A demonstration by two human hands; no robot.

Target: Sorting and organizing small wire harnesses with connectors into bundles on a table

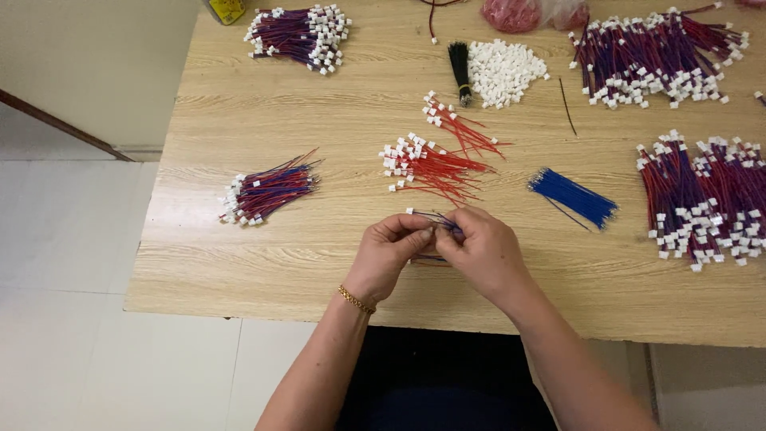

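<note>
Head view: we pinch a few blue wires (435,217) between left hand (388,254) and right hand (483,251), both grips closed on them; next calls for steady fingertip alignment.

Light wood-grain desk (239,104). Blue wire bundle (573,196), red wires (435,168) with white plugs. White connector heap (504,72); gold bracelet (355,300).

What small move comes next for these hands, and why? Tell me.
Probably press the blue wire further into the small piece pinched between both hands: the left hand and right hand meet fingertip to fingertip there, with the wire ends sticking out above. The join itself is hidden.
</note>
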